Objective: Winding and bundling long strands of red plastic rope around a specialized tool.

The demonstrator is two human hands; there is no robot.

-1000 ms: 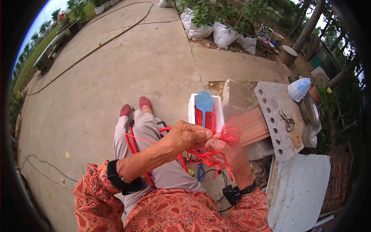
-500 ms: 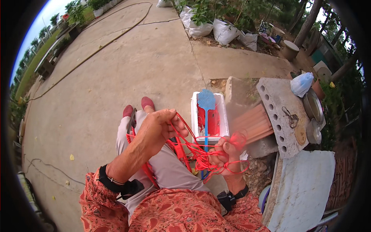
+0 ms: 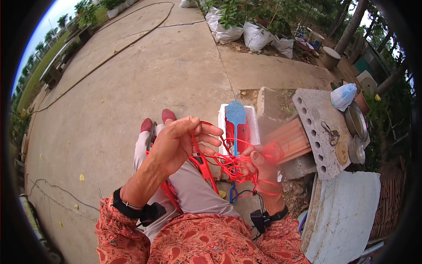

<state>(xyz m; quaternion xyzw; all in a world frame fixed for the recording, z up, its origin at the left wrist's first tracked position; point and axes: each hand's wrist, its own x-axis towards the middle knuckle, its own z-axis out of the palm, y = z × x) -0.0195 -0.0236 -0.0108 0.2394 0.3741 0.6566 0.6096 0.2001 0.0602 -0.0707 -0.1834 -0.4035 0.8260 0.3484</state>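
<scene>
Concrete ground (image 3: 132,83) spreads beyond my feet. Ahead stands a white box (image 3: 253,119) with a blue fly swatter (image 3: 236,113) across it. My left hand (image 3: 182,141) is open, fingers spread among loops; my right hand (image 3: 263,170) grips the tangled red string (image 3: 233,166), which hangs between both hands.

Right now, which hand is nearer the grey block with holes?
Right. The right hand, gripping tangled red cord, is left of the grey block and apart from it; the left hand is farther left, over the legs.
</scene>
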